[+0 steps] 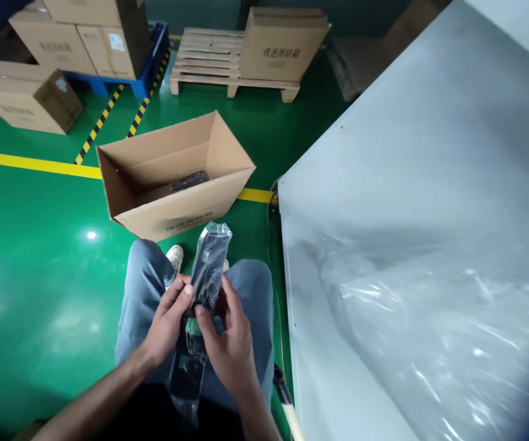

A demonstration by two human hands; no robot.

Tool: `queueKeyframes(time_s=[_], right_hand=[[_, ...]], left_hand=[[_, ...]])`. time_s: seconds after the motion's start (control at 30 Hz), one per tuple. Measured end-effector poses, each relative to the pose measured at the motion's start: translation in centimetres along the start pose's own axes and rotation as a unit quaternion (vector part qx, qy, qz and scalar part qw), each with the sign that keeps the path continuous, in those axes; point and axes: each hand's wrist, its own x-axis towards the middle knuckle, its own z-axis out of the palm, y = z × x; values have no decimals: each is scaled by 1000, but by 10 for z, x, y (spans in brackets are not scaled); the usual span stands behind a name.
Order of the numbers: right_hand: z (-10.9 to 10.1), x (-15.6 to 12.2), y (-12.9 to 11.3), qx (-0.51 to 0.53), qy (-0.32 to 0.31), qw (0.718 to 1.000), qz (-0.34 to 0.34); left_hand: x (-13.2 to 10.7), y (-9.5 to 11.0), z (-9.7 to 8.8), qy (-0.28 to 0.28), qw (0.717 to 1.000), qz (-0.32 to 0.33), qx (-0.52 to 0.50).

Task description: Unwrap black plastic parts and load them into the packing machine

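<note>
I hold a long black part sealed in a clear plastic bag (202,300) over my lap, tilted away from me. My left hand (169,321) pinches its left edge with thumb and fingers; my right hand (228,343) curls around the right edge, thumb on top. Just ahead on the green floor (30,245) sits an open cardboard box (172,177) with one dark item inside. Bare floor lies to my left; a white counter (406,153) draped with plastic film stands close on my right.
</note>
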Motion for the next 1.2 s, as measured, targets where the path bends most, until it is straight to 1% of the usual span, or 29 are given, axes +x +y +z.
queueKeyframes(time_s=[0.13, 0.27, 0.33, 0.47, 0.57, 0.67, 0.77, 0.9, 1.03, 1.07, 1.13, 1.2], right_hand=[[0, -6, -10, -71, 32, 993, -90], [-9, 0, -22, -123, 52, 983, -126], [-16, 5, -28, -126, 81, 981, -122], [-30, 20, -42, -96, 168, 977, -85], [-36, 29, -51, -77, 212, 971, -73], [-38, 34, -55, -67, 225, 970, -63], [-40, 33, -55, -56, 225, 971, -61], [-43, 31, -55, -35, 232, 972, -20], [-44, 33, -54, -21, 247, 969, 15], [-44, 33, -53, -15, 253, 967, 18], [-42, 32, -52, -3, 258, 966, 12], [-39, 27, -52, 1, 236, 972, -10]], left_hand=[[-13, -9, 1, -3, 1000, 6, 7], [-24, -21, -1, 9, 1000, -7, 2], [-30, -24, -5, -9, 1000, 4, 13], [-42, -29, -18, -84, 991, 56, 90], [-47, -35, -26, -111, 981, 75, 141], [-49, -38, -28, -115, 975, 76, 175], [-49, -34, -26, -121, 970, 82, 194], [-49, -29, -28, -136, 964, 87, 211], [-50, -29, -32, -124, 968, 66, 208], [-49, -28, -31, -110, 974, 54, 191], [-46, -22, -27, -62, 989, 22, 130], [-40, -11, -21, -14, 998, -16, 51]])
